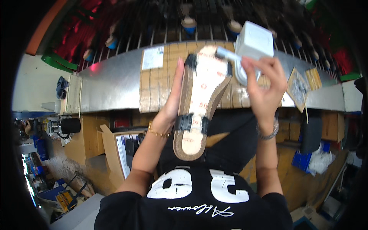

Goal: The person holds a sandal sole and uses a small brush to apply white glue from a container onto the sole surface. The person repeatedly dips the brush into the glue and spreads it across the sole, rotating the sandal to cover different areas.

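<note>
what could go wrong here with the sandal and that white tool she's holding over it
1. The left hand steadies the tan cork-edged sandal with black straps only along one side, sole up in mid-air, so it may twist or slip.
2. The right hand holds the white boxy handheld tool by its handle at the sandal's end; its nozzle could wander off the sole.
3. A dropped sandal may land on the metal-edged workbench.

Centre frame, my sandal [199, 103] shows a pale cream insole with red print, tan-brown edge and black straps. Upper right, my tool [249, 50] is white-grey. The table [115, 82] is silver with tan panels.
</note>
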A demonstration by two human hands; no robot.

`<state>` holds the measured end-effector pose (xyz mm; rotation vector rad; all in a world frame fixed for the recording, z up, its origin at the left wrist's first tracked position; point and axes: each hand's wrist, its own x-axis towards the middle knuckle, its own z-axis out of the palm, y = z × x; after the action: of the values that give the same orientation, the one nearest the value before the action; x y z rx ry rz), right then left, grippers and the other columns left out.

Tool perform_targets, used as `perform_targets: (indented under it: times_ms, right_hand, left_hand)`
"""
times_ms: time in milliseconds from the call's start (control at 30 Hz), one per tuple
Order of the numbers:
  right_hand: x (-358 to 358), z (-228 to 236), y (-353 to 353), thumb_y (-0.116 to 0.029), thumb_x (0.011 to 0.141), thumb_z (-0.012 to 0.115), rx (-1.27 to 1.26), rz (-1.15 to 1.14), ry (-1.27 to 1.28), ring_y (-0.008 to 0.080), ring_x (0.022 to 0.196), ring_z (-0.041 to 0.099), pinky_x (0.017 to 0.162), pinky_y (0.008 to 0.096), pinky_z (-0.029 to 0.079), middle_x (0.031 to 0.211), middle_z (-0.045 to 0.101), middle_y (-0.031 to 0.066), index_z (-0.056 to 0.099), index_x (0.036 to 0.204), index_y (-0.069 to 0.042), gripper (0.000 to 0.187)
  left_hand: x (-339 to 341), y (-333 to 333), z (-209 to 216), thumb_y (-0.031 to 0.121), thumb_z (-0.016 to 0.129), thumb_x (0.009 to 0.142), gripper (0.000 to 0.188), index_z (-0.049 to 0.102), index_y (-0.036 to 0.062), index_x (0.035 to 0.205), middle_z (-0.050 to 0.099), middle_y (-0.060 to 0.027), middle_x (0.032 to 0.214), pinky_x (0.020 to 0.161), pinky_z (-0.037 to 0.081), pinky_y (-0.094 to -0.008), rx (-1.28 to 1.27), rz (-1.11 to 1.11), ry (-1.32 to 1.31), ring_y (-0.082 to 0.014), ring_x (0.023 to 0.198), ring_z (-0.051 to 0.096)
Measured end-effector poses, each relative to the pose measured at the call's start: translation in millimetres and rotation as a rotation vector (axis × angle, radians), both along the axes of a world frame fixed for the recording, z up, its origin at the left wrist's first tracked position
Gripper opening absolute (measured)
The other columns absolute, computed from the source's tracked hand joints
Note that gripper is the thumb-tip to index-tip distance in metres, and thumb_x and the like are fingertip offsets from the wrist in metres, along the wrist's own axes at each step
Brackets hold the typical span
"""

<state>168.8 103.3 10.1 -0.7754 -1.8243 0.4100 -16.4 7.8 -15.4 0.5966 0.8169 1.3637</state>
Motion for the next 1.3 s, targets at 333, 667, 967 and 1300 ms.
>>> perform_targets:
  times_ms: [333,667,967,1300]
  right_hand:
    - [50,-11,-5,0.001,0.082,0.077,-0.448,0.159,0.314,0.0115,0.081,0.056,0.074,0.0238,0.043,0.086,0.062,0.0034,0.078,0.095,-0.001,0.013]
    - [66,-26,-16,0.002,0.086,0.075,-0.608,0.309,0.204,0.0094,0.077,0.058,0.069,0.0217,0.045,0.087,0.064,0.0041,0.076,0.097,0.002,0.011]
    - [70,-57,-21,-0.003,0.095,0.068,-0.892,0.222,0.401,0.0055,0.077,0.053,0.067,0.019,0.041,0.086,0.059,-0.0002,0.072,0.11,0.004,0.017]
    - [101,-37,-17,-0.002,0.09,0.072,-0.475,-0.073,0.119,0.0103,0.079,0.06,0.074,0.0249,0.047,0.083,0.068,0.0061,0.076,0.108,0.0,0.018]
  left_hand:
    - [-127,42,-24,0.041,0.058,0.098,0.051,0.058,-0.0014,0.127,0.065,-0.0194,0.118,0.081,0.06,-0.0319,0.043,0.169,-0.319,-0.0232,0.092,0.069]
    - [-298,187,-104,0.072,0.056,0.088,0.085,0.049,0.0023,0.136,0.046,-0.0281,0.137,0.093,0.059,-0.0521,-0.213,0.92,-0.757,-0.0434,0.122,0.052]
    - [-101,232,-12,0.054,0.075,0.079,0.076,0.061,0.0029,0.134,0.064,-0.0267,0.128,0.099,0.051,-0.0416,0.05,0.536,1.238,-0.0373,0.119,0.063]
    - [-197,226,5,0.029,0.07,0.086,0.037,0.069,0.0079,0.117,0.069,-0.0135,0.117,0.093,0.056,-0.0434,-0.199,0.099,0.662,-0.0264,0.1,0.068]
